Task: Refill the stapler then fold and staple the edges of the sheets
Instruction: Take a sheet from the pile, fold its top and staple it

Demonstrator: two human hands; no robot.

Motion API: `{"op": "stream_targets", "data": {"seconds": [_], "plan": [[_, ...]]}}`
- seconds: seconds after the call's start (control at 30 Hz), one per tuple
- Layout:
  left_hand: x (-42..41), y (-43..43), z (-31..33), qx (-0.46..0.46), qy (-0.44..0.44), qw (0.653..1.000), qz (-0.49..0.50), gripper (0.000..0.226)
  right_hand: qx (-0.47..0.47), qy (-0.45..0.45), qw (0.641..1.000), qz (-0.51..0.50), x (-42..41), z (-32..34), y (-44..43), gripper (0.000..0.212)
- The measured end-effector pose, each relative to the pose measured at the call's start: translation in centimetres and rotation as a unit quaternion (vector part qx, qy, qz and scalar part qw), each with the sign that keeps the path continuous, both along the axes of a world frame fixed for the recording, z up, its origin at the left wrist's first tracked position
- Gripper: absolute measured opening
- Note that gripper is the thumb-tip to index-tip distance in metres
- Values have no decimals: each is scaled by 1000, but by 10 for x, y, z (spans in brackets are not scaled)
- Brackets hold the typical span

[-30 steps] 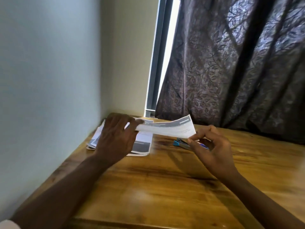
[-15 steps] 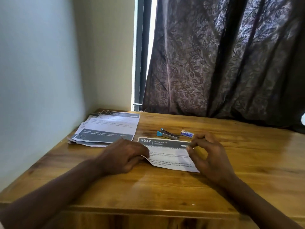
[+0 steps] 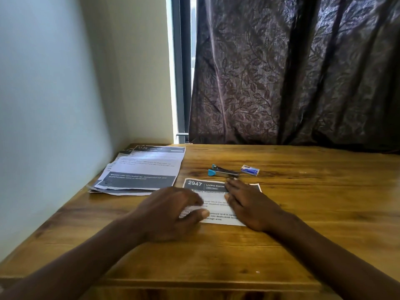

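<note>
Here the blurry left hand (image 3: pixel 173 211) hides the left side of the sheet (image 3: pixel 214 217), so I cannot tell if its bent fingers pinch the paper. The right hand (image 3: pixel 249 204) lies flat and open on the sheet's right side. The stapler (image 3: pixel 224 172) lies on the surface (image 3: pixel 313 202), just beyond the sheet's far edge.

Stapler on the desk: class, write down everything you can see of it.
The stapler is small, with a silvery metal body and blue plastic ends at its left, which stand slightly apart. It lies on the wooden table, just beyond the printed sheet, a small staple box apart at its right. Nothing grips it.
</note>
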State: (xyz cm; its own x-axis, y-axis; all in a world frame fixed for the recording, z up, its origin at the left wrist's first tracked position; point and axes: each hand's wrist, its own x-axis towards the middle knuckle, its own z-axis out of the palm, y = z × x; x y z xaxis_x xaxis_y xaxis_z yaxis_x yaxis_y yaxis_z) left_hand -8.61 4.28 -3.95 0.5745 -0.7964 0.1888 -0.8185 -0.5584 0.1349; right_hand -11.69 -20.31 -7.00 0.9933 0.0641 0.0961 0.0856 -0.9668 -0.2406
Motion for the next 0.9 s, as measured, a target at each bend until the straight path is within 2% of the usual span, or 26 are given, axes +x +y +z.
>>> {"op": "stream_targets", "data": {"seconds": [0.1,0.3,0.47,0.63,0.8,0.9], "plan": [[-1,-36,-4,30,26,999,16,67,-11,6,1000,-7,1,-1,2,57],[18,-81,-16,89,89,992,-14,71,-23,10,1000,7,-2,-1,-3,65],[31,-72,-20,150,62,987,8,79,-37,29,999,-8,1,-2,-4,60],[35,-64,-22,146,64,986,45,94,-43,36,998,-15,0,-1,-2,59],[33,-53,-24,135,52,988,52,78,-52,51,997,-29,-25,1,2,65],[34,-54,-25,134,61,988,51,77,-69,73,994,-34,-42,3,13,74]]}}
